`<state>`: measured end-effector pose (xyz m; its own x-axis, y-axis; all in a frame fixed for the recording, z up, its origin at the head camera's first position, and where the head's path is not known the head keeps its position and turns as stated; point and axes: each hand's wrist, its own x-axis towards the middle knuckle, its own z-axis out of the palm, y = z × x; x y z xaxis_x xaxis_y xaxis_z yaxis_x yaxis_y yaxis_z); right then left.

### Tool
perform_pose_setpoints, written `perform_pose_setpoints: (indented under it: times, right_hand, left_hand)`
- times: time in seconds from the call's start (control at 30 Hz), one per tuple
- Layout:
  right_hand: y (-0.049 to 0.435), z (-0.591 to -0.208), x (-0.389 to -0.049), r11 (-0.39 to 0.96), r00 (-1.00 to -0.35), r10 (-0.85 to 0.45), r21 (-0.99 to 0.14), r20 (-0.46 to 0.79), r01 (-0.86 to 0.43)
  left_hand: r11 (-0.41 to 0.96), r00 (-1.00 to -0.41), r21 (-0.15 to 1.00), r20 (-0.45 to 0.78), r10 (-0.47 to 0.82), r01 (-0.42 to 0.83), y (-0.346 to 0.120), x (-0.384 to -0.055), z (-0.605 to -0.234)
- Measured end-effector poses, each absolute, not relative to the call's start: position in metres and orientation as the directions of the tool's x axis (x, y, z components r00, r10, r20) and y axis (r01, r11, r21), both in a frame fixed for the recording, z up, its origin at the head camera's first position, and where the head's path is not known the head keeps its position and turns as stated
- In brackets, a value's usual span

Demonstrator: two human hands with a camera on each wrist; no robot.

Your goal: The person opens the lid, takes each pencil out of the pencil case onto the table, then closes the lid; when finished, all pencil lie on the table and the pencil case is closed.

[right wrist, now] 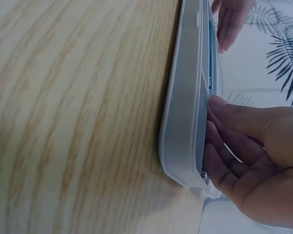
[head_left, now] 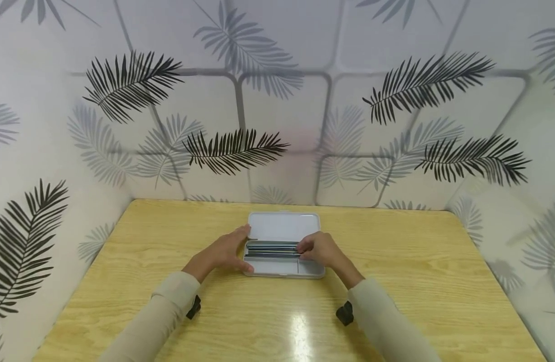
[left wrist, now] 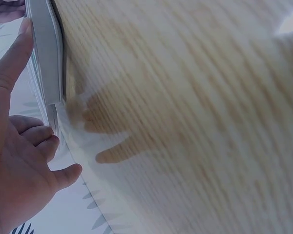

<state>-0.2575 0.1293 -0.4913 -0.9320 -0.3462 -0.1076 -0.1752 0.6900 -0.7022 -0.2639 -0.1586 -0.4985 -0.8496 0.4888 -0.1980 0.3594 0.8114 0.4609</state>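
Note:
An open white pencil case [head_left: 284,274] lies on the table with its lid [head_left: 284,226] folded back. Several slender pencils [head_left: 272,248], teal and dark, lie lengthwise in its rear compartment. My left hand [head_left: 224,251] spans the left end, thumb on the front corner and fingertips by the hinge. In the left wrist view that thumb [left wrist: 12,61] lies straight against the case's edge, the other fingers loosely bent. My right hand [head_left: 320,249] reaches into the right end, thumb and curled fingers gripping the pencils' ends. The right wrist view shows its fingertips [right wrist: 216,105] inside the rim, partly hidden.
The light wooden table [head_left: 168,226] extends around the case. A divider splits the case's front part into a long and a short compartment. Behind the table stands a wall [head_left: 286,110] with leaf patterns. Black wrist mounts [head_left: 345,313] sit under both sleeves.

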Motion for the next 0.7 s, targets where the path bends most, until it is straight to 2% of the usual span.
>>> perform_pose_setpoints:
  times: [0.4,0.7]
  right_hand:
    - [0.119,-0.484,-0.257,0.745,-0.915,-0.387,-0.624,-0.116,-0.236]
    - [0.118,-0.496,-0.263,0.800,-0.946,-0.314,-0.559,-0.079,-0.219]
  left_hand:
    - [0.816,-0.853,0.465,-0.209,0.479,0.345,-0.160,-0.266,-0.496]
    - [0.805,-0.850,0.476,-0.195,0.489,0.353,-0.161,-0.264,-0.498]
